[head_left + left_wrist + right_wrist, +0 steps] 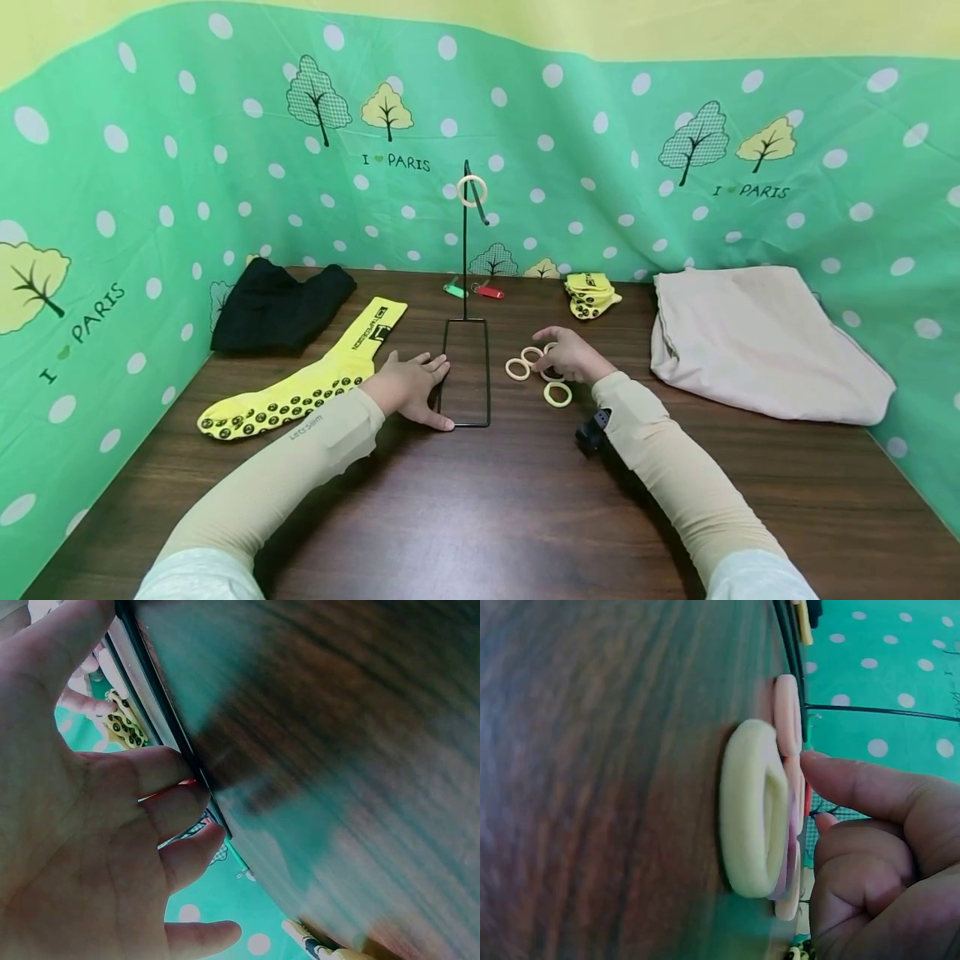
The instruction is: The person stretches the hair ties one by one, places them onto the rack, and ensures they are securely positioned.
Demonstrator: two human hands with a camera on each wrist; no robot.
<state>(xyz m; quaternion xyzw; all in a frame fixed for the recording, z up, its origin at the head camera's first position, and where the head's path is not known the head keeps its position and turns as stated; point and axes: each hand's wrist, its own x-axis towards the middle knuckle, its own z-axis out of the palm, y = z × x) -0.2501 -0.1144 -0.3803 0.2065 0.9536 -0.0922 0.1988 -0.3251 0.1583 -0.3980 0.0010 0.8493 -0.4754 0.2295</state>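
One yellowish ring (pixel 739 817) lies just clear of the right fingers (pixel 866 784).

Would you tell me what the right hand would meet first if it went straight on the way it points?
The right hand would most likely meet the loose pale rings lying right by it, though its exact height above them is hard to judge.

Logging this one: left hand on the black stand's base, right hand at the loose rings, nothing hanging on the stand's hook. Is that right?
Not quite: one ring hangs on the hook, as the head view shows. The left hand on the base and right hand at the loose rings stand as logged.
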